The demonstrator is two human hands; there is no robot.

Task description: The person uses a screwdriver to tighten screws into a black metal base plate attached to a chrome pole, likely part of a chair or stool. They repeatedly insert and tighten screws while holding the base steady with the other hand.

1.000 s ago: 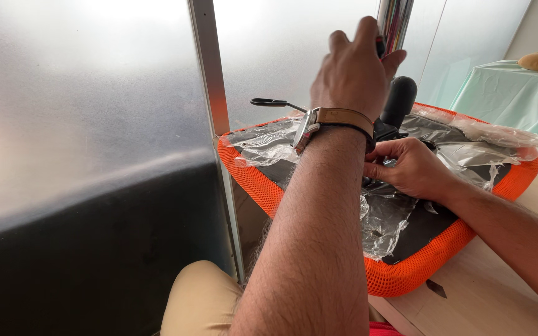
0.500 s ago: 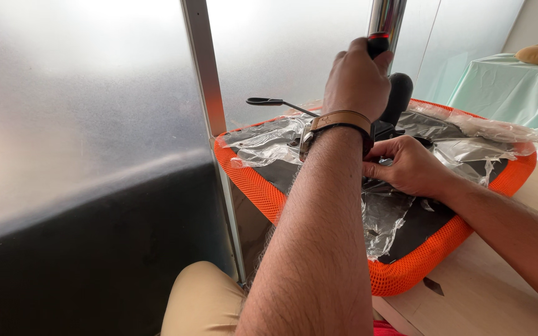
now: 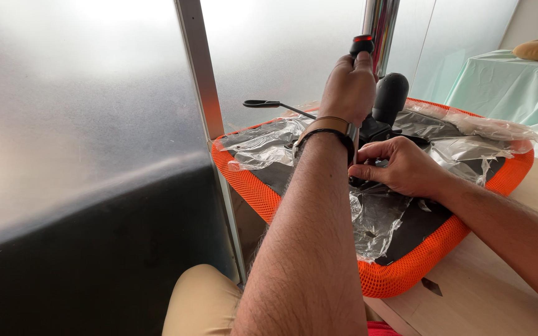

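An orange mesh chair seat (image 3: 400, 280) lies upside down on a wooden table, its black underside partly covered with clear plastic wrap (image 3: 375, 218). My left hand (image 3: 347, 87) is closed around the handle of a screwdriver (image 3: 362, 43) with a red and black top, held upright over the seat's black mechanism (image 3: 388, 99). My right hand (image 3: 400, 168) rests on the mechanism's base, fingers pinched around the lower end of the screwdriver shaft. A chrome column (image 3: 380, 22) rises from the mechanism behind my left hand. A thin black lever (image 3: 269, 104) sticks out to the left.
A frosted glass partition with a metal post (image 3: 203, 112) stands close on the left. The light wooden table (image 3: 493, 298) shows at the lower right. A table under a pale green cloth (image 3: 499, 81) stands at the back right. My knee (image 3: 200, 302) is below.
My left hand has shifted slightly on the screwdriver handle, uncovering its red and black top. The right hand stays at the shaft's base.
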